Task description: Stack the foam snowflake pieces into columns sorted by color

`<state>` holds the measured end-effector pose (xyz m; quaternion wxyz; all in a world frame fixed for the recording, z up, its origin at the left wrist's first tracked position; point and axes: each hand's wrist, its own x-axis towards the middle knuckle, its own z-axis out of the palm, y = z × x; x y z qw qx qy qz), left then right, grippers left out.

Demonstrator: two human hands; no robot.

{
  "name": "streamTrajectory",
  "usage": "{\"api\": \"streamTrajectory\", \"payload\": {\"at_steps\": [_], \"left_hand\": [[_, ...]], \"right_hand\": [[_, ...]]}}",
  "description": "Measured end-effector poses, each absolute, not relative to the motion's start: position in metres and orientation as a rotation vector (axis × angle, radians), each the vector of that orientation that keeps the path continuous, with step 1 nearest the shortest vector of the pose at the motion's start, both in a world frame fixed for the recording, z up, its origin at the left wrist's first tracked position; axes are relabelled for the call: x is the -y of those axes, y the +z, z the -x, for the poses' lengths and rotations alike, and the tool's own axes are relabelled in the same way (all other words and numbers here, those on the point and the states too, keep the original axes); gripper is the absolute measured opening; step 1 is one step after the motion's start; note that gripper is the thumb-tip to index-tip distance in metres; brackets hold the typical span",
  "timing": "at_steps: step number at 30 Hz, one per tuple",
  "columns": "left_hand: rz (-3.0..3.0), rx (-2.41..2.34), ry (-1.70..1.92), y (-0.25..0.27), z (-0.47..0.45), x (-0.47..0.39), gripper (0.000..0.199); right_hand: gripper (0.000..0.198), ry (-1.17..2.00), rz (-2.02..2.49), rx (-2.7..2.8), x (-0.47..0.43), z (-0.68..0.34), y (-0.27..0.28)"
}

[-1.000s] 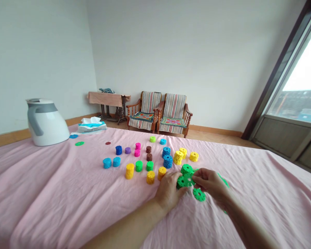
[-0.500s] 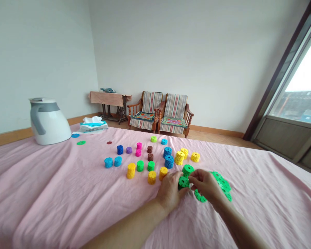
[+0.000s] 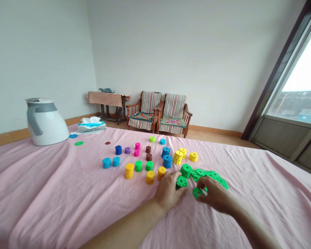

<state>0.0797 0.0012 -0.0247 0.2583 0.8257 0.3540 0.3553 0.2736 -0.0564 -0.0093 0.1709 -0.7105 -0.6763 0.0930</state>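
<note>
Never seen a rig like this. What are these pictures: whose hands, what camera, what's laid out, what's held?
No machine here: one person's bare hands, filmed by a camera on that person's head, looking forward and down. The left hand curls around a green stack of notched discs. The right hand is at a loose green disc; whether it has hold is unclear. More green discs lie beyond it. Also on the pink cloth: coloured stacks, a tissue pack and a white-and-grey jug.
</note>
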Motion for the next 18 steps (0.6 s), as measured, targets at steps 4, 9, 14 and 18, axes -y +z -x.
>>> {"api": "streamTrajectory", "payload": {"at_steps": [4, 9, 14, 18], "left_hand": [[-2.227, -0.968, 0.953, -0.022, -0.079, -0.001, 0.034], [-2.209, -0.957, 0.930, -0.018, -0.077, 0.001, 0.035], [-2.222, -0.924, 0.945, -0.018, -0.076, 0.001, 0.037], [-2.224, -0.906, 0.957, -0.018, -0.076, 0.001, 0.037]], "right_hand": [[0.005, 0.394, 1.934, 1.808, 0.051, -0.271, -0.002], [0.016, 0.811, 1.626, 1.387, 0.042, -0.249, 0.009], [0.019, 0.888, 1.542, 1.229, 0.036, -0.228, 0.005], [0.015, 0.761, 1.611, 1.323, 0.031, -0.227, -0.005]]}}
